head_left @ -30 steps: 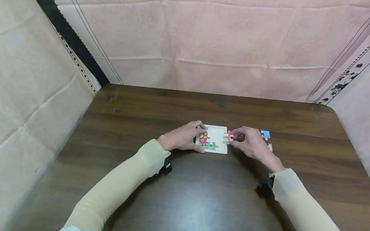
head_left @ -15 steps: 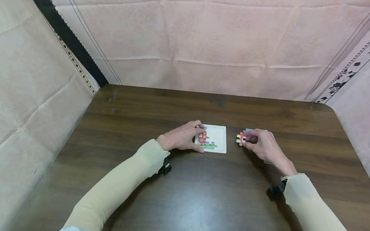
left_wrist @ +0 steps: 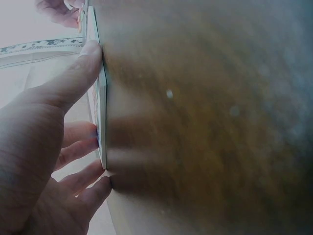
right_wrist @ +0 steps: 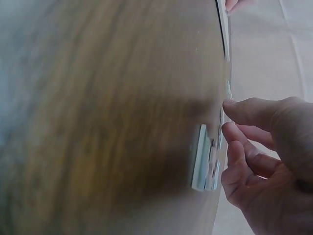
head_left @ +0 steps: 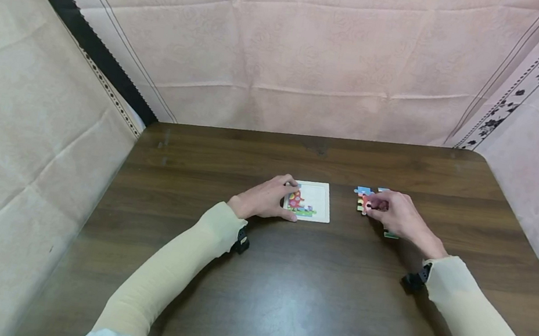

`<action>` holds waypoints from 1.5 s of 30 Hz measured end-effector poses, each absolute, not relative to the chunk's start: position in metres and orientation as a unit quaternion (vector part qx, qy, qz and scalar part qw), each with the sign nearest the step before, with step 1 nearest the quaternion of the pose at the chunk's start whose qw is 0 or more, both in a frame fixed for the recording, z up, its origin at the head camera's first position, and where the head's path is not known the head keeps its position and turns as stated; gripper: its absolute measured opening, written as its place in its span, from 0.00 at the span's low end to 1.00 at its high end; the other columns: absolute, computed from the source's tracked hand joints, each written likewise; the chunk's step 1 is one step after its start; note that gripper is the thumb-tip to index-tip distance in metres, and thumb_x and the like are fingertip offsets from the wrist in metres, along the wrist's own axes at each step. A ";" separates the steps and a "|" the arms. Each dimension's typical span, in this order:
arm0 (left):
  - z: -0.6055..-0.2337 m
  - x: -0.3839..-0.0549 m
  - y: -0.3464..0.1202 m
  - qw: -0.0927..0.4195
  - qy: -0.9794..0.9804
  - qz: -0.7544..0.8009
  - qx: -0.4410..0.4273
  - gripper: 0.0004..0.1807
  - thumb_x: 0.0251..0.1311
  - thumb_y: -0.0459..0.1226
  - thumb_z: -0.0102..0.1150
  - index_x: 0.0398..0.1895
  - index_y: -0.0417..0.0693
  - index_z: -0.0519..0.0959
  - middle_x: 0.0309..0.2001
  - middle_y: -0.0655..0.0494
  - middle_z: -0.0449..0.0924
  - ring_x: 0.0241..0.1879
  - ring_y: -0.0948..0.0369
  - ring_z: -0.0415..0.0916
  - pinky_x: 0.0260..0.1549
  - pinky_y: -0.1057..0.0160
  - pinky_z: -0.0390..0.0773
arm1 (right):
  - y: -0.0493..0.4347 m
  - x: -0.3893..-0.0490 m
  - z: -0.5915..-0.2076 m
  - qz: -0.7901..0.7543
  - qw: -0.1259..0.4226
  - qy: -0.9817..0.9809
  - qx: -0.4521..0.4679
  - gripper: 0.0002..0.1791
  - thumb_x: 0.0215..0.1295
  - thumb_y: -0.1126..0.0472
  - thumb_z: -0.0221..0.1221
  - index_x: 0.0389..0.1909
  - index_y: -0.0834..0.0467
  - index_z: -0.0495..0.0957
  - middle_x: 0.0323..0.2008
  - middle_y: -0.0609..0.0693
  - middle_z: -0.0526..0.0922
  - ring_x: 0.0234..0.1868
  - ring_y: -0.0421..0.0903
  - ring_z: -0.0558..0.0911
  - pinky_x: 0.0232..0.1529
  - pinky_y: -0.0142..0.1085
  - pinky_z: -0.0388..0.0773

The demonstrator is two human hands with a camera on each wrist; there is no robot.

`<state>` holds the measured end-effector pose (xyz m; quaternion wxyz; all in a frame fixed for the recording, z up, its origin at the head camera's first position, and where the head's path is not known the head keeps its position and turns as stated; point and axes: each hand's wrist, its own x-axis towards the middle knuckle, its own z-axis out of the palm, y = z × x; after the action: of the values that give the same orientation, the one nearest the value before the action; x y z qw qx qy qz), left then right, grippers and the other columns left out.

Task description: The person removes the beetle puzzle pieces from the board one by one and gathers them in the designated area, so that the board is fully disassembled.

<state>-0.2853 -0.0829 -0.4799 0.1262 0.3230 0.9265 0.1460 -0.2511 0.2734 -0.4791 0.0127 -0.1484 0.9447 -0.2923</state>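
Note:
A white-framed jigsaw tray (head_left: 321,201) lies on the table, with a red and green picture part filling its lower left. My left hand (head_left: 267,197) grips the tray's left end, thumb at the near edge and fingers at the far side; the left wrist view shows the thumb (left_wrist: 80,73) along the tray's rim. To the right, my right hand (head_left: 401,219) pinches a red and cream jigsaw piece (head_left: 362,204) close over the table. Just beyond it is a blue piece (head_left: 362,190). A green-edged piece (head_left: 390,235) shows partly from under the right hand.
Another blue piece (head_left: 383,189) peeks out behind the right hand. In the right wrist view, several pieces (right_wrist: 198,159) lie flat beside the fingers. The brown wooden table (head_left: 251,282) ends at the back before a pale cloth (head_left: 278,46).
My right hand has carried the red piece rightward, away from the tray's right edge, to the loose pieces. My left hand has stayed on the tray.

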 end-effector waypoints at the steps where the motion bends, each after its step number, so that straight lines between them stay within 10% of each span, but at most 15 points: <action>1: -0.480 -0.285 -0.083 0.126 0.927 0.146 0.323 0.47 0.65 0.58 0.75 0.81 0.46 0.71 0.78 0.49 0.67 0.71 0.54 0.69 0.73 0.53 0.75 | 0.274 -0.251 -0.479 -0.291 0.016 0.945 -0.146 0.14 0.73 0.64 0.70 0.54 0.66 0.88 0.40 0.58 0.88 0.40 0.50 0.80 0.42 0.37 0.76; 45: -0.481 -0.288 -0.084 0.127 0.924 0.149 0.329 0.47 0.66 0.59 0.75 0.81 0.46 0.72 0.77 0.49 0.68 0.71 0.53 0.69 0.73 0.53 0.75 | 0.281 -0.257 -0.475 -0.274 0.080 0.949 -0.132 0.17 0.72 0.64 0.71 0.58 0.64 0.88 0.45 0.61 0.87 0.40 0.51 0.78 0.39 0.38 0.72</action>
<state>-0.2876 -0.0837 -0.4813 0.1265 0.3286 0.9241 0.1486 -0.2567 0.2807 -0.4754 0.0799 -0.1324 0.9492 -0.2739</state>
